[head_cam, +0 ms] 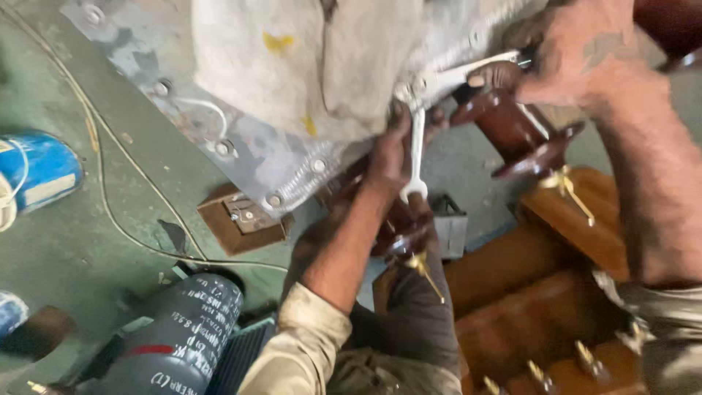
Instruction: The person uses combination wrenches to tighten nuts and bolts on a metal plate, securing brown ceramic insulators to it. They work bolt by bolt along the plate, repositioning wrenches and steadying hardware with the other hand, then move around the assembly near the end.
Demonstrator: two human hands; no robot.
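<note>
My left hand (391,150) grips a silver spanner (416,157) that points up to a bolt on the underside edge of a grey metal cover (292,73). My right hand (563,62) holds a second silver spanner (468,73) whose head meets the same bolt spot from the right. Between my hands stands a dark brown ribbed insulator (515,132) with a brass stud (567,186). Another brown insulator (402,234) with a brass tip sits below my left hand, partly hidden by my forearm.
A blue can (36,168) lies at the left on the green floor. A dark grey cylinder (183,336) with white lettering lies at the bottom left. A brown bracket (238,219) sits under the cover's flange. Brown coil windings (541,307) with brass terminals fill the lower right. A thin wire (110,205) runs across the floor.
</note>
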